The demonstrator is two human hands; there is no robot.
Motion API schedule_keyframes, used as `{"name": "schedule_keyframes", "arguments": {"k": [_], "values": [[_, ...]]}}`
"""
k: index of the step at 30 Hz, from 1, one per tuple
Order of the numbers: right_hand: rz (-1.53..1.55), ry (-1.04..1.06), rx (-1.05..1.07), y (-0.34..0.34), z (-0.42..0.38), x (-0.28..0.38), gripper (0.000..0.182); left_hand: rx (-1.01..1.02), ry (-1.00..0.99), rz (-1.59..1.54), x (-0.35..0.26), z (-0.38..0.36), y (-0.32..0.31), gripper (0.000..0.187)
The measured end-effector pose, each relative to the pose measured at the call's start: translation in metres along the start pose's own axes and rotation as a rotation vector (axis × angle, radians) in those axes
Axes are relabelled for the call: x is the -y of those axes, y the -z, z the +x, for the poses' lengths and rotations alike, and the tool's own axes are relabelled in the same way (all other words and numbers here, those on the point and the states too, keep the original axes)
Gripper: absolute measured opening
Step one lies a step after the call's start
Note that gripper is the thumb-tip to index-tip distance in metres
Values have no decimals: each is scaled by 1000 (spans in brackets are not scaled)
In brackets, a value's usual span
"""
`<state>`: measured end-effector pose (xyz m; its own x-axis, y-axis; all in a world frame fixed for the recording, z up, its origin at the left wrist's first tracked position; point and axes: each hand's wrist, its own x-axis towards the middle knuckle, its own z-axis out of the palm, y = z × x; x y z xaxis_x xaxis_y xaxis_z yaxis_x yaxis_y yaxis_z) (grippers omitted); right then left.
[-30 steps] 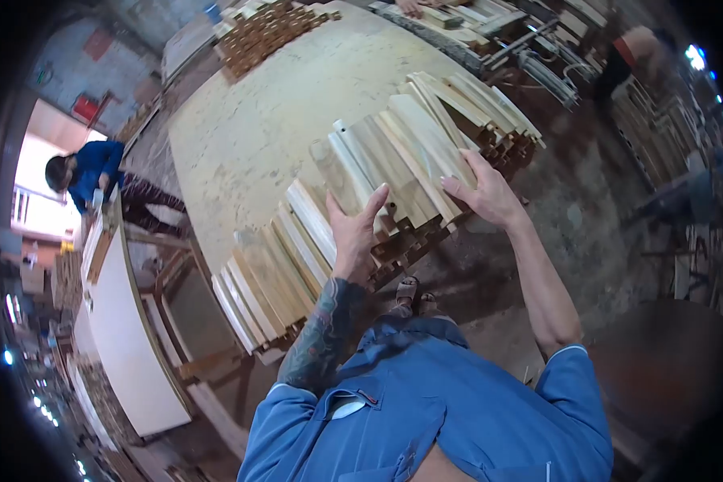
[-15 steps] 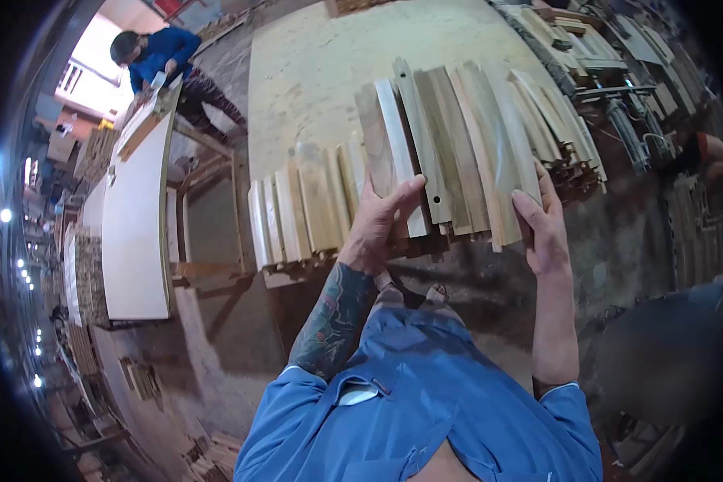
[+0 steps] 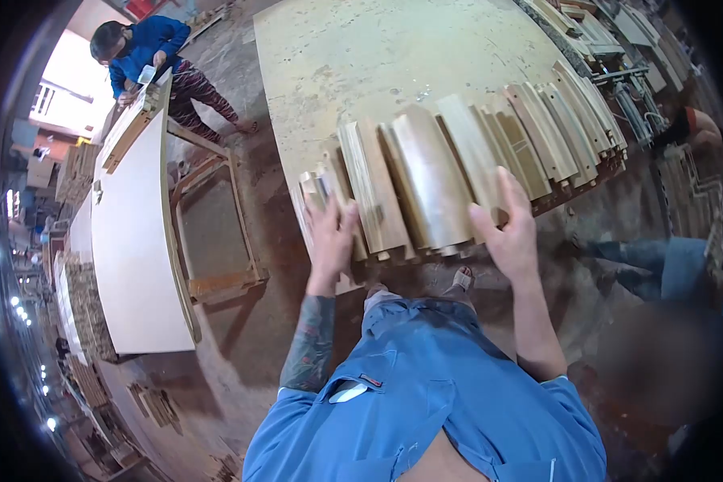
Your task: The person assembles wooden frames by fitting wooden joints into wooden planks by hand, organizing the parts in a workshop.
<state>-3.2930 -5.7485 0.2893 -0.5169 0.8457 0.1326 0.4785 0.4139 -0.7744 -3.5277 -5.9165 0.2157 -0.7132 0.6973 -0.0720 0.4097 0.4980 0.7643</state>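
Observation:
Wooden strips (image 3: 438, 193) lie side by side in a row along the near edge of a large pale board (image 3: 337, 72). My left hand (image 3: 331, 241), below a tattooed forearm, is at the left part of the row, its fingers and thumb apart over the strip ends. Farther right, my right hand (image 3: 512, 237) is by the near end of a wide light strip (image 3: 474, 153), with thumb and fingers spread. Whether its fingertips touch the strip is hard to tell. More narrow strips (image 3: 542, 132) continue to the right.
At upper left, a person in blue (image 3: 149, 48) leans over a white-topped table (image 3: 136, 233) with a wooden frame. Stacked wood (image 3: 80, 305) stands beyond it. Other people are partly visible on the right, near metal equipment (image 3: 635, 112). Wood pieces (image 3: 154, 404) lie on the floor.
The group of strips between my hands has come down into the row. My hands have moved apart from it, the left one leftward, and both have loosened. The view has shifted.

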Motion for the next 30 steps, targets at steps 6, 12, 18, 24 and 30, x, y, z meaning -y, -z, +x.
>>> {"name": "schedule_keyframes", "arguments": {"k": [6,12,18,24,30], "values": [[-225,-39,-187,-10,-14,30,60,-318,-223,52,49,-13,38,84],[-244,179,-130,-67,-23,97,59,-153,190,-519,121,-9,-2,75],[-546,312,218,-184,-13,99,78,-187,238,-720,120,-2,-9,70],[-485,329,69,-188,-32,103,73,-81,176,-1026,88,-6,6,74],[-240,162,-81,-178,-88,125,60,-22,196,-904,143,7,0,81]]}}
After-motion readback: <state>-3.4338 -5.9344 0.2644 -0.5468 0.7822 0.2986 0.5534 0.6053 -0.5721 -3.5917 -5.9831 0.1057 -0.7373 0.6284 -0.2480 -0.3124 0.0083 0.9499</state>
